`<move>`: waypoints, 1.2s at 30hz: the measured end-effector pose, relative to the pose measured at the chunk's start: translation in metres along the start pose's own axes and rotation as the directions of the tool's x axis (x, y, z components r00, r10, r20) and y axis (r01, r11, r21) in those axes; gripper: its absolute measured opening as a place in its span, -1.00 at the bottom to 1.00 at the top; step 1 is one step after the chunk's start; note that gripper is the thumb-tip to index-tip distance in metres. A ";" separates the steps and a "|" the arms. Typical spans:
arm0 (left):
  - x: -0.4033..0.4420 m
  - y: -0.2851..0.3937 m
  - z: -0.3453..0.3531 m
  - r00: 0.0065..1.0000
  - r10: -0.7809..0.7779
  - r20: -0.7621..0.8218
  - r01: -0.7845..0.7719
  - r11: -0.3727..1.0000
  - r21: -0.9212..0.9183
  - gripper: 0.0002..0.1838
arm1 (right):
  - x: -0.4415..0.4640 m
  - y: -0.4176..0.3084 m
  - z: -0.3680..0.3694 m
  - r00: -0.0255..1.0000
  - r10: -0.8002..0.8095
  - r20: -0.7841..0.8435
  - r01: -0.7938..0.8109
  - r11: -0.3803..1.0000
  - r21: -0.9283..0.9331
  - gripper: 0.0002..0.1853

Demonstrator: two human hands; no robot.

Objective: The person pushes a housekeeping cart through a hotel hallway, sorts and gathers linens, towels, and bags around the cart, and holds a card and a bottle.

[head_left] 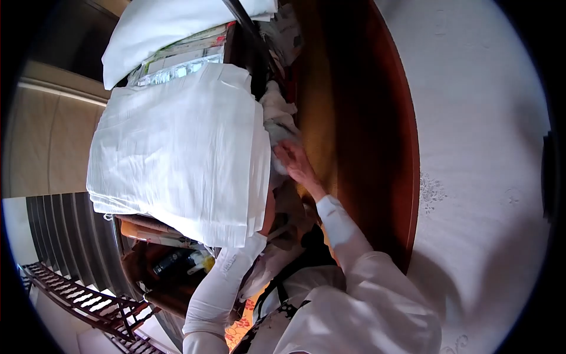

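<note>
A stack of folded white sheets lies on top of a cart, its layered edges hanging over the near side. My left arm in a white sleeve reaches up to the stack's lower right edge. Past the cuff, a strip of my left wrist shows beside the sheets, and the fingers are hidden. My right hand is at the right side of the stack with fingers stretched out and slightly blurred. Its fingertips are at a crumpled whitish bag hanging along the cart's side; whether they press on it I cannot tell.
Behind the stack are packaged items and another white linen bundle, with a dark bar alongside. An open bin on the cart holds a dark bottle and small things. At right stands a white patterned wall.
</note>
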State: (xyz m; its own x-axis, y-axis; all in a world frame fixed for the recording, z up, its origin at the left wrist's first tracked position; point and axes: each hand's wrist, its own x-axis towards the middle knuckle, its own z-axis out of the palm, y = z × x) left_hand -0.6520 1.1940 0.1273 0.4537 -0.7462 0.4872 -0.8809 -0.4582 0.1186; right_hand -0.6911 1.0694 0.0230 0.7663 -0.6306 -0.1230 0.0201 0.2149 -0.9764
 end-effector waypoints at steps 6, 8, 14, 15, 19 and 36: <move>-0.018 0.002 -0.009 0.962 0.117 0.246 -0.228 0.840 0.493 -0.73 | -0.020 0.014 -0.035 0.984 0.139 0.113 -0.148 0.986 0.077 -0.74; -0.046 -0.010 0.006 0.980 0.103 0.171 -0.145 0.956 0.255 -0.70 | -0.008 0.005 -0.037 0.973 0.137 0.184 -0.136 0.990 -0.018 -0.75; -0.070 -0.009 0.035 0.969 -0.023 0.244 -0.072 0.926 0.371 -0.65 | 0.070 -0.008 -0.002 0.985 -0.166 0.052 0.173 0.956 -0.235 -0.73; -0.066 -0.002 0.027 0.959 -0.031 0.281 -0.060 0.949 0.309 -0.64 | 0.069 -0.020 0.003 0.976 -0.217 -0.002 0.211 0.953 -0.219 -0.71; -0.048 0.024 0.021 0.910 0.029 0.413 -0.036 0.999 0.009 -0.62 | 0.068 0.020 -0.001 0.945 -0.328 0.005 0.274 0.780 -0.563 -0.68; -0.269 -0.044 -0.227 0.954 -0.193 -0.231 0.099 0.926 -0.365 -0.82 | -0.126 0.010 0.304 0.620 -0.292 0.728 0.674 0.674 -0.303 -0.69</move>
State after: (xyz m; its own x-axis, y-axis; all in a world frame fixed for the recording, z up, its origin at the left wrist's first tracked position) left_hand -0.7662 1.5250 0.1875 0.5719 -0.5113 0.6414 -0.8195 -0.3216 0.4743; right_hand -0.5925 1.3781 0.0826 0.9369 0.0897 0.3378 0.3350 -0.5064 -0.7946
